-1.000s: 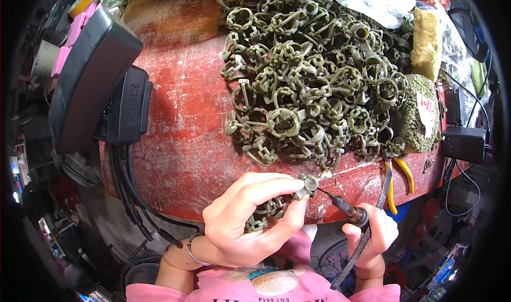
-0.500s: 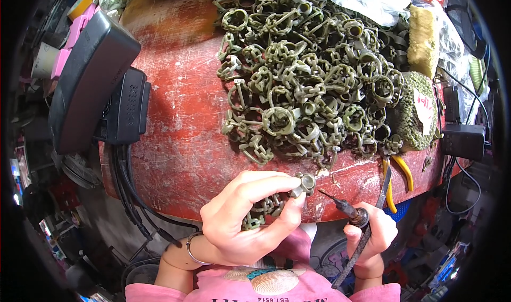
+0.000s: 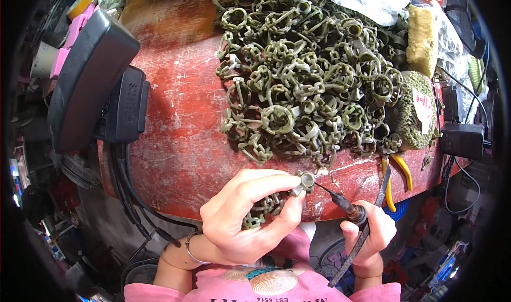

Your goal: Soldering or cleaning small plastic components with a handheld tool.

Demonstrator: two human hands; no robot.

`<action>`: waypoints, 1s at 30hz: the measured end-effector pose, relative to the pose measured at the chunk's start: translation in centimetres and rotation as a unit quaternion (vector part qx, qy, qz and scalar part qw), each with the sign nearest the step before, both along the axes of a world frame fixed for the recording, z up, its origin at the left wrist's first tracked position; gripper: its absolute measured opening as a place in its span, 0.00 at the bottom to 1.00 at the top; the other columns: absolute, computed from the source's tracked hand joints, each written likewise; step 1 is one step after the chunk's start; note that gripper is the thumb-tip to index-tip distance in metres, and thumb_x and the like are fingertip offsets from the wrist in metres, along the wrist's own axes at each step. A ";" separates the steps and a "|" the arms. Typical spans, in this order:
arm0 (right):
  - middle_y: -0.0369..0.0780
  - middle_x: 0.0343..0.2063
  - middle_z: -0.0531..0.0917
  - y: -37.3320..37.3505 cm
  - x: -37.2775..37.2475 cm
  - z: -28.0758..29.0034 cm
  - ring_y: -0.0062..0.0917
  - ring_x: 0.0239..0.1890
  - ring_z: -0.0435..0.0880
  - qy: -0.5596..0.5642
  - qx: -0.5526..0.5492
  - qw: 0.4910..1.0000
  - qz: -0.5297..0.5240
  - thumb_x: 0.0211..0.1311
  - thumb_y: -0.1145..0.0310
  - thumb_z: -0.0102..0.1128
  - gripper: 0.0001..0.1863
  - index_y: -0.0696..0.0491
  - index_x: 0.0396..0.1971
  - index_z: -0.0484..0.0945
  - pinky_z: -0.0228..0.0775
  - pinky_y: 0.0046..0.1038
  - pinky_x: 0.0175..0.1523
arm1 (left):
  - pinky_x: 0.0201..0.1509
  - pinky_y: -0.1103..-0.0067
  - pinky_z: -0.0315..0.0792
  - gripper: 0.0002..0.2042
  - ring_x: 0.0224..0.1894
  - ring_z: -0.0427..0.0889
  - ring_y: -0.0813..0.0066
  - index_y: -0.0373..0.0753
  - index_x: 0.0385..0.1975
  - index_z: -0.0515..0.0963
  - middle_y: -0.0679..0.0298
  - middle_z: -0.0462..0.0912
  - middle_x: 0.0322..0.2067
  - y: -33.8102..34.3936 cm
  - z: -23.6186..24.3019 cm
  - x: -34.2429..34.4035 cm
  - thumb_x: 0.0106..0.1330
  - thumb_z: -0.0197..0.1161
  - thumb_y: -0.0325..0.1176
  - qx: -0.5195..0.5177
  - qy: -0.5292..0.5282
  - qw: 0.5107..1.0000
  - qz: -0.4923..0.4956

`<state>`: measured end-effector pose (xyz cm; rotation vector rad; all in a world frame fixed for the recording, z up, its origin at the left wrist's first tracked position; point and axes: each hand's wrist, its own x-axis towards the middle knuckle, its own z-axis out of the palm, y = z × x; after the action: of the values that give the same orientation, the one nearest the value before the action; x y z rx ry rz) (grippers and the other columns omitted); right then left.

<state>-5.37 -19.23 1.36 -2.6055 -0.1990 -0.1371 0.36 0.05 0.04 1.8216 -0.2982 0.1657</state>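
Note:
My left hand (image 3: 250, 211) pinches a small grey-green chain-link piece with a round ring end (image 3: 305, 181) between thumb and fingers. More of its links (image 3: 269, 203) hang under the palm. My right hand (image 3: 370, 233) grips a pen-like hot tool (image 3: 348, 207), dark with a thin pointed tip. That tip reaches the side of the ring end and seems to touch it. Running past the right hand is a dark, flat textured strip (image 3: 348, 259); whether the fingers hold it too, I cannot tell. Beyond both hands lies a large heap of similar green chain pieces (image 3: 314, 84).
The red worn tabletop (image 3: 181, 116) has a black device (image 3: 93, 84) with cables at left. Yellow-handled pliers (image 3: 403, 172) rest at the right edge. Near them are a green rough block (image 3: 415, 116) with a paper label, a yellowish sponge-like block (image 3: 422, 41) and clear plastic (image 3: 367, 1).
The pen-like tool's tip has moved up and left, from a gap beside the ring end to right at it. My left hand and its piece have stayed nearly still.

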 end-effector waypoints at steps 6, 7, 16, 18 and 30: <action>0.36 0.13 0.74 -0.2 -1.0 -0.7 0.24 0.15 0.75 0.029 0.102 0.992 -0.061 0.46 0.51 0.61 0.22 0.58 0.28 0.74 0.67 0.21 0.22 | 0.31 0.81 0.72 0.12 0.27 0.78 0.70 0.30 0.30 0.74 0.56 0.78 0.26 -0.1 0.4 0.0 0.43 0.64 0.18 -0.014 0.017 1.000 0.008; 0.36 0.13 0.75 -0.3 -1.1 -0.8 0.24 0.15 0.76 0.027 0.108 0.991 -0.069 0.46 0.50 0.61 0.23 0.57 0.28 0.74 0.67 0.21 0.22 | 0.31 0.81 0.72 0.12 0.27 0.78 0.70 0.30 0.30 0.74 0.56 0.78 0.26 0.0 0.4 0.0 0.43 0.64 0.18 -0.013 0.016 1.000 0.007; 0.33 0.09 0.72 0.0 -0.6 -0.2 0.20 0.13 0.73 0.035 0.088 0.995 -0.035 0.54 0.48 0.49 0.25 0.60 0.21 0.73 0.64 0.18 0.22 | 0.32 0.81 0.72 0.13 0.28 0.78 0.70 0.30 0.31 0.73 0.55 0.78 0.28 0.0 0.4 -0.3 0.43 0.63 0.17 -0.020 0.022 1.000 0.007; 0.33 0.09 0.72 0.0 -0.7 -0.1 0.20 0.13 0.74 0.057 0.087 0.994 -0.032 0.54 0.48 0.50 0.25 0.59 0.20 0.73 0.64 0.18 0.22 | 0.32 0.81 0.72 0.13 0.28 0.78 0.70 0.30 0.31 0.73 0.55 0.78 0.28 0.0 0.4 -0.3 0.43 0.63 0.17 -0.025 0.025 0.999 0.005; 0.35 0.10 0.72 0.2 -0.3 0.0 0.24 0.11 0.73 0.027 0.063 0.998 -0.015 0.41 0.53 0.65 0.20 0.56 0.24 0.74 0.65 0.20 0.19 | 0.34 0.80 0.73 0.13 0.30 0.78 0.70 0.31 0.32 0.73 0.55 0.77 0.29 0.2 0.2 -0.3 0.44 0.63 0.18 -0.034 0.022 0.999 -0.002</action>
<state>-5.66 -19.06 1.32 -2.4848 -0.1283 -0.0879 0.09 0.23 0.28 1.7557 -0.2625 0.1306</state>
